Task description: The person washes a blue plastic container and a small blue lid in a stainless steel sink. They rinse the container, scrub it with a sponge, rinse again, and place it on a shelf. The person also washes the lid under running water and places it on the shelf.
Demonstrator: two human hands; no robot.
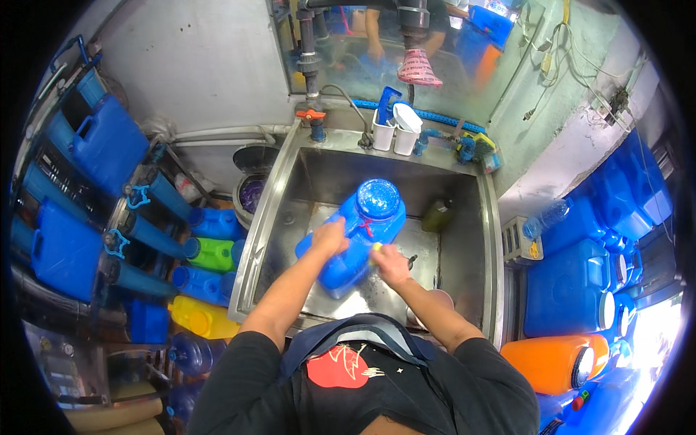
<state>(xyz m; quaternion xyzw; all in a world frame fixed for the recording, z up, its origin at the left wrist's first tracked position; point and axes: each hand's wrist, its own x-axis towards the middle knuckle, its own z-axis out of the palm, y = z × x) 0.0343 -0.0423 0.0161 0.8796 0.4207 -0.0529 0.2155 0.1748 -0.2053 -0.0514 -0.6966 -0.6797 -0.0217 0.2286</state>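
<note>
Centrally, blue jug [350,262]: in steel sink [462,239].
Left hand [330,238]: on jug, grip unclear.
Right hand [392,266]: closed on small yellow item [377,247].

Your upper garment is a black T-shirt [449,395] with short sleeves [500,377], a red rounded chest print [335,370] with pale lines, and a small pale star [399,370]; navy-and-grey cloth [377,328] crosses above; hands [331,237] bare.
</note>
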